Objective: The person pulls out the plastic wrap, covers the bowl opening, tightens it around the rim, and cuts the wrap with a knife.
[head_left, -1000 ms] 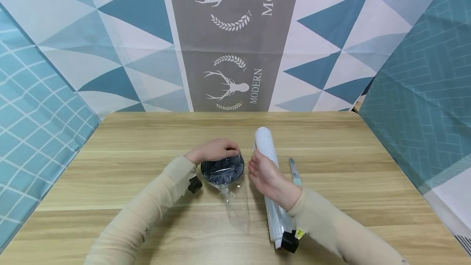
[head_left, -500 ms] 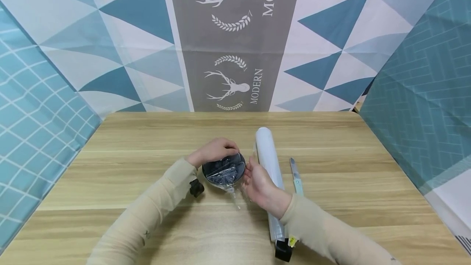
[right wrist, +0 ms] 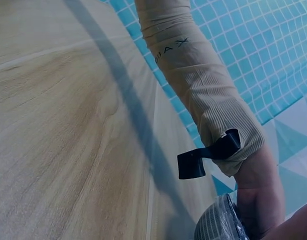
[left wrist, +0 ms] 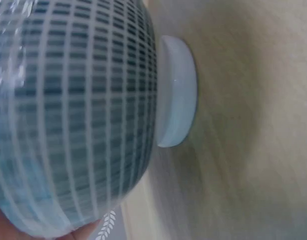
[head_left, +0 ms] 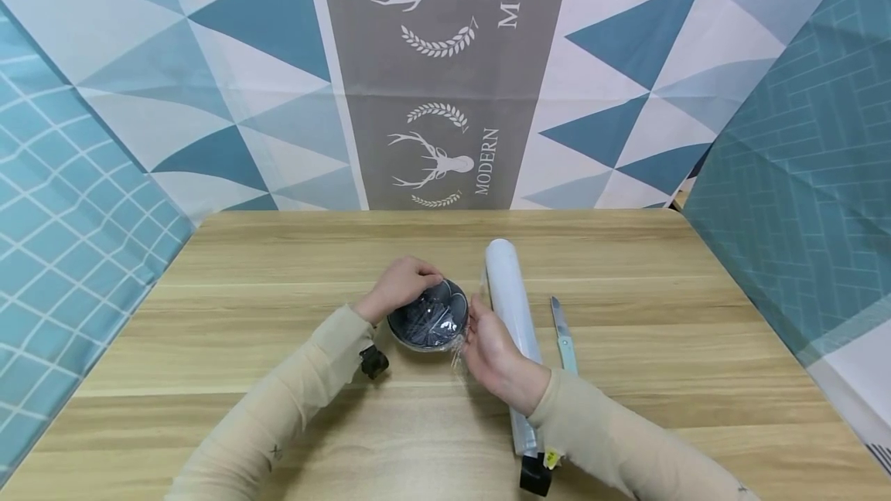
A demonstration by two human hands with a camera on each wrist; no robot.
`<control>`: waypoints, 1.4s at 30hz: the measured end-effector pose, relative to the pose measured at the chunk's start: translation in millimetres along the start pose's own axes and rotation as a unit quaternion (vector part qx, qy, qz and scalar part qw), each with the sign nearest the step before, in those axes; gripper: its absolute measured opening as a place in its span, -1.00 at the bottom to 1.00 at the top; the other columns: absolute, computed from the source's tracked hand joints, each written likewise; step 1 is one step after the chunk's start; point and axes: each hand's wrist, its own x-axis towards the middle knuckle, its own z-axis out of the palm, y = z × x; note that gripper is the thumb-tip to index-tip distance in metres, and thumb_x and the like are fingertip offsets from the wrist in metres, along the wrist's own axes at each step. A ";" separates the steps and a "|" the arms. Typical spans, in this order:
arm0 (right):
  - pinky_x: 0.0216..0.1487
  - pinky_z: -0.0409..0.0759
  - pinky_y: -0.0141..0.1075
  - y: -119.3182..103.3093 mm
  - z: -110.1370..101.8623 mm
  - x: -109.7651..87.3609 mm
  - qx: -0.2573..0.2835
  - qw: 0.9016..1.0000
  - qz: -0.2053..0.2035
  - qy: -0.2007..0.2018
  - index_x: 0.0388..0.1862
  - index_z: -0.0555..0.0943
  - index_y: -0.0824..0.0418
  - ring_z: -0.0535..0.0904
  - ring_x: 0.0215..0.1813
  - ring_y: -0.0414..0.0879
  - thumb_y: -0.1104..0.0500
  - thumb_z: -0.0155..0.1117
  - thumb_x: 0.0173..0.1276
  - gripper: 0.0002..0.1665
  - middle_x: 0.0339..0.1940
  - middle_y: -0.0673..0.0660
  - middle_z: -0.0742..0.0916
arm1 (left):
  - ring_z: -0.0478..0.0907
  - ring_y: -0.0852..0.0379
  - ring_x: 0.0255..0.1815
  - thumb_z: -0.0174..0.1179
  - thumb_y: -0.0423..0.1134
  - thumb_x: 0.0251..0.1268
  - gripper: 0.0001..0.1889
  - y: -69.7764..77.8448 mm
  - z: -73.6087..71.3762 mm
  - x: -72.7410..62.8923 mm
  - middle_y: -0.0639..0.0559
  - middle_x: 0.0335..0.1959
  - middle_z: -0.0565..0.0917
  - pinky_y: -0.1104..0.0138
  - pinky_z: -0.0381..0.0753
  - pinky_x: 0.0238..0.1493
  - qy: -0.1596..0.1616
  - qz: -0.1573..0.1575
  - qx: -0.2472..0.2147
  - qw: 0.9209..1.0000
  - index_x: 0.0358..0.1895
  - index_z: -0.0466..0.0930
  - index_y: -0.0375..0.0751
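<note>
A bowl (head_left: 425, 319) with a dark inside, a grid-patterned outer wall (left wrist: 88, 95) and a white foot (left wrist: 178, 92) stands on the table. Clear plastic wrap (head_left: 440, 326) lies across its mouth, wrinkled and shiny, and clings to the side. My left hand (head_left: 402, 286) grips the bowl's far left rim; in the left wrist view its fingers (left wrist: 86, 231) show below the bowl. At the bowl's right side, my right hand (head_left: 497, 350) touches the wrapped wall with its fingertips, palm turned up. A loose wisp of wrap hangs just below those fingers.
Right of the bowl, a long roll of plastic wrap (head_left: 511, 296) lies lengthwise, partly behind my right hand. Beyond it lies a knife (head_left: 562, 335) with a pale green handle, blade pointing away. Patterned cloth (head_left: 431, 76) rises behind the wooden table (head_left: 278, 253).
The hanging tail of wrap has been drawn in against the bowl's side. My right hand has moved left to the bowl, which has shifted and turned slightly under my left hand.
</note>
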 end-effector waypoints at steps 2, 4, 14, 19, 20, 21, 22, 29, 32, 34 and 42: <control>0.43 -0.19 -0.11 -0.1 0.6 -0.3 -0.002 1.000 -0.001 -0.001 0.39 -0.14 0.44 -0.15 0.46 0.16 0.02 -0.60 0.50 -0.34 0.42 0.37 0.02 | 0.56 0.00 -0.05 0.09 -0.14 0.23 -0.77 0.3 -0.7 -2.5 -0.04 -0.17 0.68 0.14 0.45 0.03 0.014 -0.007 -0.002 1.000 -0.21 0.69 -0.15; 0.43 -0.20 -0.12 0.2 1.1 0.0 -0.004 1.000 -0.004 -0.001 0.40 -0.14 0.42 -0.16 0.46 0.15 0.02 -0.59 0.50 -0.35 0.43 0.35 0.01 | 0.57 0.00 -0.07 0.09 -0.15 0.23 -0.77 0.5 -0.3 -5.1 -0.04 -0.18 0.69 0.15 0.46 0.02 0.031 -0.017 -0.007 0.999 -0.22 0.69 -0.15; 0.43 -0.25 -0.14 2.4 1.8 4.0 -0.017 0.999 -0.023 0.015 0.41 -0.13 0.38 -0.20 0.47 0.10 0.08 -0.52 0.50 -0.39 0.46 0.29 -0.02 | 0.56 -0.02 -0.06 0.11 -0.19 0.21 -0.75 1.4 6.2 -13.5 -0.13 -0.17 0.68 0.16 0.48 -0.02 0.118 -0.095 -0.092 0.984 -0.20 0.68 -0.27; 0.42 -0.37 -0.10 2.7 1.8 7.0 -0.024 0.999 -0.024 0.037 0.41 -0.12 0.37 -0.29 0.47 0.09 0.09 -0.49 0.49 -0.39 0.47 0.25 -0.08 | 0.41 -0.07 0.16 0.06 -0.28 0.25 -0.69 1.0 9.5 -13.0 -0.22 0.05 0.55 0.16 0.36 0.17 0.109 -0.140 -0.226 0.958 -0.02 0.56 -0.38; 0.41 -0.39 -0.09 3.0 1.6 7.7 -0.026 0.999 -0.024 0.041 0.41 -0.11 0.37 -0.30 0.47 0.09 0.09 -0.49 0.49 -0.39 0.47 0.25 -0.09 | 0.37 -0.08 0.19 0.04 -0.30 0.25 -0.68 0.8 10.1 -13.1 -0.23 0.08 0.53 0.16 0.32 0.20 0.108 -0.146 -0.250 0.951 0.01 0.53 -0.39; 0.41 -0.42 -0.08 3.1 1.6 8.3 -0.027 0.998 -0.023 0.044 0.41 -0.11 0.37 -0.32 0.47 0.08 0.09 -0.49 0.49 -0.39 0.47 0.24 -0.10 | 0.34 -0.08 0.22 0.02 -0.32 0.26 -0.68 0.5 10.6 -13.5 -0.24 0.11 0.51 0.16 0.29 0.23 0.106 -0.153 -0.275 0.943 0.04 0.51 -0.40; 0.40 -0.43 -0.07 3.3 1.5 8.9 -0.028 0.998 -0.023 0.044 0.41 -0.10 0.38 -0.33 0.47 0.08 0.09 -0.50 0.49 -0.39 0.47 0.24 -0.10 | 0.31 -0.07 0.24 0.00 -0.34 0.27 -0.67 0.3 10.8 -13.8 -0.24 0.12 0.49 0.17 0.26 0.25 0.105 -0.160 -0.299 0.935 0.06 0.49 -0.40; 0.43 -0.22 -0.10 -0.3 0.6 12.9 -0.015 1.000 -0.014 0.021 0.39 -0.05 0.40 -0.15 0.46 0.11 0.06 -0.57 0.49 -0.38 0.44 0.29 0.06 | 0.19 -0.05 0.32 -0.14 -0.37 0.31 -0.64 -2.8 7.9 -19.3 -0.16 0.24 0.39 0.14 0.13 0.31 0.071 -0.186 -0.422 0.885 0.12 0.44 -0.35; 0.43 -0.14 -0.10 -2.4 -0.8 15.4 -0.004 1.000 -0.012 0.022 0.38 -0.04 0.43 -0.06 0.45 0.14 0.04 -0.58 0.49 -0.37 0.42 0.33 0.11 | 0.17 -0.05 0.33 -0.17 -0.34 0.33 -0.63 -5.1 6.7 -22.6 -0.11 0.27 0.35 0.14 0.10 0.32 0.054 -0.196 -0.458 0.866 0.15 0.42 -0.30; 0.43 -0.13 -0.11 -2.8 -1.7 18.0 0.001 1.000 -0.011 0.025 0.38 -0.03 0.44 -0.06 0.45 0.13 0.04 -0.58 0.49 -0.36 0.42 0.33 0.12 | 0.17 -0.05 0.33 -0.20 -0.33 0.35 -0.62 -7.0 7.3 -24.1 -0.12 0.28 0.34 0.14 0.12 0.32 0.047 -0.195 -0.475 0.857 0.17 0.40 -0.31; 0.43 -0.10 -0.19 15.9 -25.2 56.7 0.026 0.999 -0.008 0.030 0.38 0.06 0.33 -0.04 0.46 0.00 -0.03 -0.51 0.49 -0.36 0.43 0.19 0.16 | 0.18 -0.02 0.33 -0.20 -0.29 0.39 -0.65 -12.5 21.8 -28.0 -0.13 0.24 0.39 0.17 0.04 0.35 0.122 -0.169 -0.447 0.870 0.12 0.46 -0.29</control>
